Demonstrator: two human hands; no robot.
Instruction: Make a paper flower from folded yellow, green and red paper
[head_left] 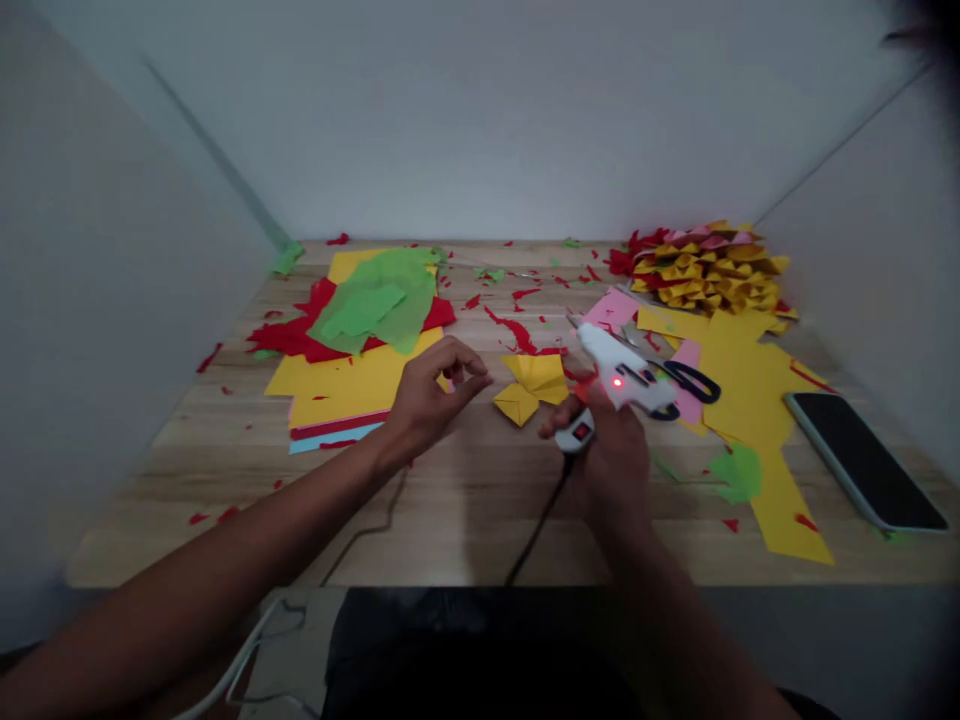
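Head view, right hand (616, 450): fingers are gripping the white glue gun (611, 360).
Left hand (439, 385): fingers are curling; whether holding anything, I cannot tell.
Folded yellow paper (534, 382): is lying between both hands.

Glue gun (634, 375) partly hidden by right hand (616, 455), both forearms (255, 550) cut off

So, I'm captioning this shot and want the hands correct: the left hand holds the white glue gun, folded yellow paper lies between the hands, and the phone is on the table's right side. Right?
Not quite: the head view shows the right hand holding the white glue gun, not the left hand. The rest stands.
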